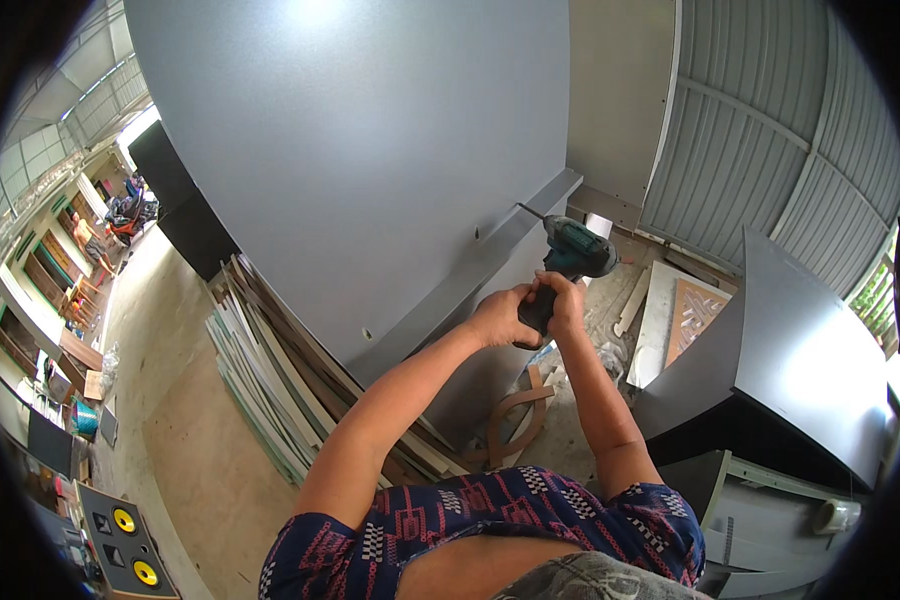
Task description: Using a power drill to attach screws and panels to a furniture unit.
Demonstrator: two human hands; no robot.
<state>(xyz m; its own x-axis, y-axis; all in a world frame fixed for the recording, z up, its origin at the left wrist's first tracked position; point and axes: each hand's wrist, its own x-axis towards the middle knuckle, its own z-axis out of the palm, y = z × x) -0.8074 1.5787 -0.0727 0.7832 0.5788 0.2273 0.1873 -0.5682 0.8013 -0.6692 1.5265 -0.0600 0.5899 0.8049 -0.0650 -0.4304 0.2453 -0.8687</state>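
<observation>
My left hand (505,317) and my right hand (564,299) are both wrapped around the black grip of a teal and black cordless drill (577,247). Its long thin bit points up and left toward a large grey panel (370,150); whether the tip touches the panel I cannot tell. Below the bit a grey ledge (450,287) runs along the panel's lower part. Two small holes or cut-outs show in the panel, one left of the drill and one lower near the ledge's left end.
A stack of long wooden strips (270,370) lies at left beside the panel. Right of me stands a grey angular cabinet piece (810,340), with a tape roll (836,516) nearby. Boards (682,318) and offcuts lie on the floor. A speaker (125,540) and a distant person (88,240) are at far left.
</observation>
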